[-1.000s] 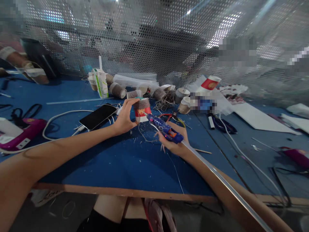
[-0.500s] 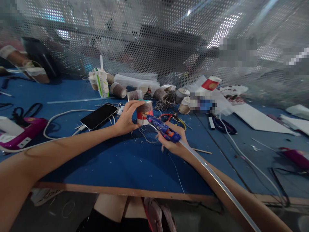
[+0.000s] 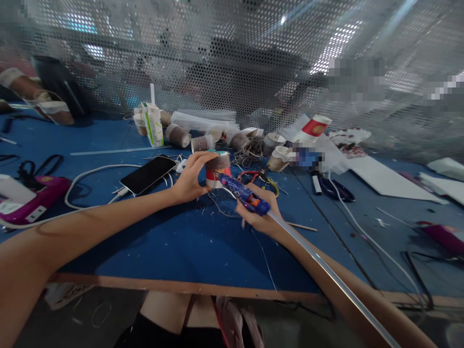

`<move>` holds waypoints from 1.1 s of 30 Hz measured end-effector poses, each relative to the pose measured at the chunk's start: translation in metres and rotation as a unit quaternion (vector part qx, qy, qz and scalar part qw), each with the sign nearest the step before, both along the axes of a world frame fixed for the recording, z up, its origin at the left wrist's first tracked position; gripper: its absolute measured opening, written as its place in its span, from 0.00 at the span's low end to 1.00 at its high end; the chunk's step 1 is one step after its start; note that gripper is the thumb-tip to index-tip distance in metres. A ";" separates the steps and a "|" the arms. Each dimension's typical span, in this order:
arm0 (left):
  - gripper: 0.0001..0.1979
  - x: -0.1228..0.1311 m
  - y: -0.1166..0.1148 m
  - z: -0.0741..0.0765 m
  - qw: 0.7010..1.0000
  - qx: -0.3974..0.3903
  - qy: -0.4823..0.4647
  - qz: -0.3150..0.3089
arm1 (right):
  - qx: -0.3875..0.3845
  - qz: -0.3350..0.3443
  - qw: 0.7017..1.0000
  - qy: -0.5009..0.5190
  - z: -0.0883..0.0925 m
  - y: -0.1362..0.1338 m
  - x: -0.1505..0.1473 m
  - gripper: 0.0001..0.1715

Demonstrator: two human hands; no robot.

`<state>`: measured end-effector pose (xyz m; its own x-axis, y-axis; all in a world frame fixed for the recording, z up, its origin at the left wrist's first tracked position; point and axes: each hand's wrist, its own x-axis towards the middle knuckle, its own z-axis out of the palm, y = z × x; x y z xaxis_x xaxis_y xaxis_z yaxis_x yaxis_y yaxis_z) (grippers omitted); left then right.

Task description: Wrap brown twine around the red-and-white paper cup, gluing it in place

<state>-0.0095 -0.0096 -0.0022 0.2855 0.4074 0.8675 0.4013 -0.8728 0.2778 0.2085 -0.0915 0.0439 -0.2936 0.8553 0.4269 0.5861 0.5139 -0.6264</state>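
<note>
Cup (image 3: pixel 220 164) in L hand (image 3: pixel 189 180) slightly rt. vs 1s ago.

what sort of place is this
Probably a craft workshop or hand-assembly bench: the right hand holds a blue glue gun with a long clear stick behind it, and cord-wrapped cups lie among loose materials on a blue table.
</note>
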 end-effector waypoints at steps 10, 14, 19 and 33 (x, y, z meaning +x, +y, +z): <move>0.41 -0.001 0.004 -0.003 0.999 -0.012 -0.043 -0.017 | 0.066 -0.023 0.998 0.002 0.004 -0.002 0.003 0.11; 0.43 -0.001 0.010 -0.009 0.995 -0.028 -0.075 -0.051 | 0.063 -0.038 0.997 0.004 0.007 -0.003 0.005 0.13; 0.42 -0.001 0.014 -0.013 0.993 -0.035 -0.091 -0.070 | 0.069 -0.059 0.996 -0.010 0.008 -0.002 0.007 0.13; 0.37 0.000 0.009 -0.009 0.990 -0.050 -0.099 -0.092 | 0.082 -0.097 0.992 -0.022 0.004 0.008 0.017 0.12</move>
